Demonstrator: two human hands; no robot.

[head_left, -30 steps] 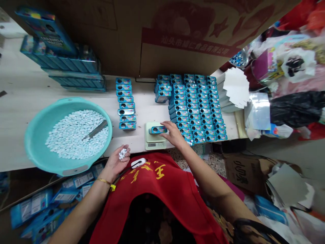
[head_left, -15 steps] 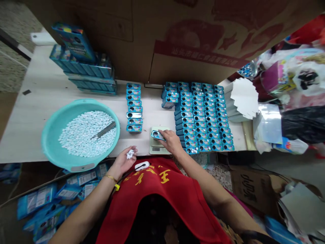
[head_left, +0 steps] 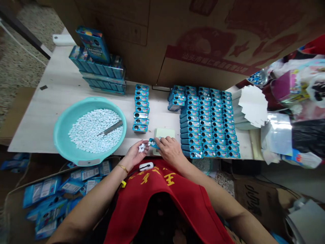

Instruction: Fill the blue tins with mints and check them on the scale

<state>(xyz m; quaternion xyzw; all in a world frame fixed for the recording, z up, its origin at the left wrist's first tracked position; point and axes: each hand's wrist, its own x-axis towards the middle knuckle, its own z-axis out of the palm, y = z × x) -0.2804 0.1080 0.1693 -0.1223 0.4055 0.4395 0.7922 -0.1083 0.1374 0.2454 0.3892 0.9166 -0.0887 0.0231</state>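
My left hand [head_left: 135, 155] is cupped palm up, with a small heap of white candies [head_left: 141, 147] in it. Between the fingers of my right hand [head_left: 170, 149] is a small blue candy box [head_left: 153, 143], tilted so its end meets the left fingertips. White pieces show at that end of the box. Beneath and behind my right hand lies a pale kitchen scale [head_left: 165, 132], partly covered by it. To the left stands a turquoise basin [head_left: 59, 135] of white candies, with a grey metal scoop or blade [head_left: 111, 128] resting on them.
One column of blue boxes [head_left: 141, 110] stands behind my left hand. Several tight rows of boxes [head_left: 209, 125] fill the table on the right, beside folded white card [head_left: 254, 105]. A big carton [head_left: 203, 51] walls off the back. Wrapped box packs [head_left: 104, 73] stand back left.
My right hand has lifted the blue box off the scale and brought it left, tilting it. My left hand has moved up and right to meet it. The view has shifted a little.
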